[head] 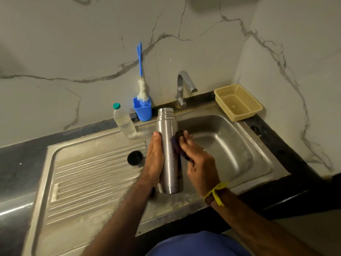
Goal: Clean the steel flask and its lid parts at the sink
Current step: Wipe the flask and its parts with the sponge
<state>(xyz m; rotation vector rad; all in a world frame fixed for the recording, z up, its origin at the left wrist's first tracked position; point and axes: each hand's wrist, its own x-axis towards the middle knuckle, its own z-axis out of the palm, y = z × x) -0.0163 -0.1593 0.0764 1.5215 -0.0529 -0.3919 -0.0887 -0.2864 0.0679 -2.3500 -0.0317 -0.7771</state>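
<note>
Left hand (pixel 154 159) held flask (pixel 168 150), fingers hidden behind it; right hand (pixel 198 159) pinched dark scrubber (pixel 180 145), half hidden.

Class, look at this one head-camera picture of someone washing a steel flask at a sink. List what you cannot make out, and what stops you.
- Inside of the steel flask: its mouth points away from the head view.
- The dark scrubber: mostly covered by the right hand, and blurred.
- Left hand fingers: hidden behind the flask.
- Sink drain: hidden behind flask and right hand.
- Inside of the black lid part: too dark.
- Any water from the tap: none discernible.
</note>
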